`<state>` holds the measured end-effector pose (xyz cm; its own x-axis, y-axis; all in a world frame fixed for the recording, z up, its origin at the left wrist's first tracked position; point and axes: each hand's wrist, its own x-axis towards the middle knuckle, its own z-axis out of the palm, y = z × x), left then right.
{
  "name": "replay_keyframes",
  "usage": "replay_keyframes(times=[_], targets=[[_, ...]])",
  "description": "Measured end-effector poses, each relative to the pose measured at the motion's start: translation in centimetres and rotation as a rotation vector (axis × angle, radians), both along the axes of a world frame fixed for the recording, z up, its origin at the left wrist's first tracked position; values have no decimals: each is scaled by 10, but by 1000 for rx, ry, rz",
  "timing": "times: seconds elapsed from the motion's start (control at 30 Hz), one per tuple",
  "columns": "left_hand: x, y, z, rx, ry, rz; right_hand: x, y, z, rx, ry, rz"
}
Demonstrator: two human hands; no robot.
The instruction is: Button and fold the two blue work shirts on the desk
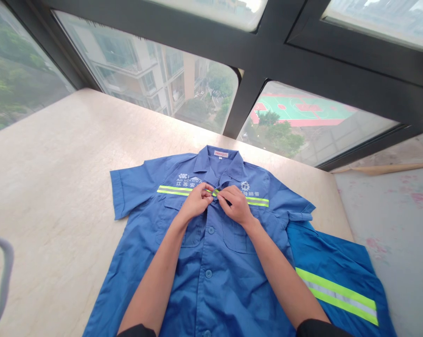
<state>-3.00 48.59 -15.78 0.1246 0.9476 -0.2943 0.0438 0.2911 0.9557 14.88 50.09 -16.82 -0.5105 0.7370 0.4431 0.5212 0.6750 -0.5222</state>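
Observation:
A blue short-sleeved work shirt [211,262] with a yellow-green reflective chest stripe lies flat, front up, on a pale stone ledge [57,187]. Both of my hands meet at the chest, just below the collar. My left hand [196,202] pinches the shirt's front placket from the left, fingers closed on the fabric. My right hand [235,204] pinches the same spot from the right, at the upper button. Lower buttons down the front are done up.
A second blue garment [338,276] with a reflective stripe lies under the shirt at the right, hanging over the ledge edge. Dark-framed windows [267,56] stand right behind the ledge. A lower grey floor [401,224] lies to the right. A grey curved object [1,276] shows at the left edge.

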Motion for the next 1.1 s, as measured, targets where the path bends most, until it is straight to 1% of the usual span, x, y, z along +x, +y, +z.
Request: replay_keyframes(times=[0.17,0.3,0.5,0.67,0.93,1.1], targets=[[1,0,1,-26,-30,35,1,0,2,-29,43,25],[1,0,1,-30,-37,36,1,2,0,-57,45,32],[-1,-1,-2,22,0,10,-2,4,-4,-59,10,10],[0,0,-5,64,58,-19,-6,3,-3,-34,-38,-16],[7,-3,3,108,149,-3,-6,2,-2,-10,-115,-36],[9,-3,0,147,151,-11,-5,2,-3,-6,-132,-32]])
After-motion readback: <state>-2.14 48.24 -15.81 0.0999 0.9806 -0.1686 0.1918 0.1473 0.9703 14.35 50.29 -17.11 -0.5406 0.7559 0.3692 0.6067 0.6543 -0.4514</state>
